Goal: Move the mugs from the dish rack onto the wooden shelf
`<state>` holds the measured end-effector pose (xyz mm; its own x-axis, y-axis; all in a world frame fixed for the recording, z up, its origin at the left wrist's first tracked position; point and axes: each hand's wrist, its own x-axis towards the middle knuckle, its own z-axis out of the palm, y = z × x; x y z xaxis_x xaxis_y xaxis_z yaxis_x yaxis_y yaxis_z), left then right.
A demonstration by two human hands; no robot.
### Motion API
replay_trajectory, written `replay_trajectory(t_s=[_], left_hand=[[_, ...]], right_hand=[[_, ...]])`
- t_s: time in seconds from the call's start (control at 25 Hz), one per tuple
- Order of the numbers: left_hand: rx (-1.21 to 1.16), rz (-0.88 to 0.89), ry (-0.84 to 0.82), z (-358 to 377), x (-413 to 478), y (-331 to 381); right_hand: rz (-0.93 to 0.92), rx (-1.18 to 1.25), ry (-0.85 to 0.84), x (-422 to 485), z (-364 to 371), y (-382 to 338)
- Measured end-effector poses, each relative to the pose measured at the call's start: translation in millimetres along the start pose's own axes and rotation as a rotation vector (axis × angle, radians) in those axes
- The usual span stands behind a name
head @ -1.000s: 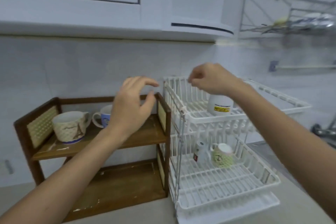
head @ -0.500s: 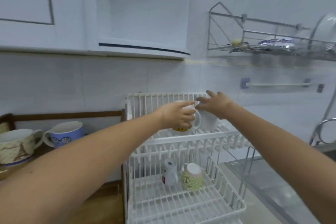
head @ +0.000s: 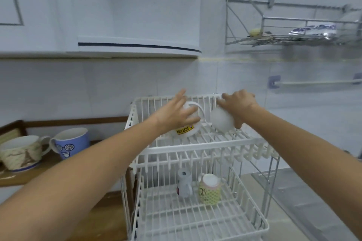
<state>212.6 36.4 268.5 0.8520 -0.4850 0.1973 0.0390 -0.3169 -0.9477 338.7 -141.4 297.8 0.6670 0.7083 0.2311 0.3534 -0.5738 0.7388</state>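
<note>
On the dish rack's (head: 195, 149) top tier, left hand (head: 176, 114) grasps the yellow-labelled white mug (head: 186, 130); right hand (head: 238, 103) grasps the plain white mug (head: 222, 121).

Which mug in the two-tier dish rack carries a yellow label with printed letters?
The white mug under the left hand on the upper tier. The plain white mug beside it has no label, and the lower-tier mug has a green pattern.
</note>
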Motion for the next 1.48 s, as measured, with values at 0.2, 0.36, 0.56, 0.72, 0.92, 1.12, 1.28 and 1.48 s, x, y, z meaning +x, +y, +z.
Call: replay_trajectory(t_s=[0.2, 0.36, 0.56, 0.72, 0.92, 1.12, 1.28, 1.48], left_hand=[[-0.528, -0.671, 0.324, -13, -64, -31], [-1.037, -1.326, 0.611, -34, -149, -31], [-1.418, -1.559, 0.698, -51, -265, -10], [-1.287, -1.751, 0.514, -38, -352, 51], [-1.347, -1.966, 0.083, 23, -425, 144], [-1.533, -1.925, -0.178, 102, -450, 188], [-1.624, -1.904, -0.253, 151, -450, 201], [-1.704, -1.937, -0.216, 187, -454, 221]], right_hand=[[0.362, 0.905, 0.163, -38, -15, 11], [0.14, 1.899, 0.495, -74, -72, -27], [-0.215, 2.389, 0.509, -107, -161, -132], [-0.247, 2.442, 0.262, -117, -185, -255], [0.029, 2.114, 0.024, -102, -164, -398], [0.223, 1.834, -0.254, -54, -123, -486], [0.312, 1.851, -0.368, -21, -107, -530], [0.436, 1.8, -0.417, 8, -104, -568]])
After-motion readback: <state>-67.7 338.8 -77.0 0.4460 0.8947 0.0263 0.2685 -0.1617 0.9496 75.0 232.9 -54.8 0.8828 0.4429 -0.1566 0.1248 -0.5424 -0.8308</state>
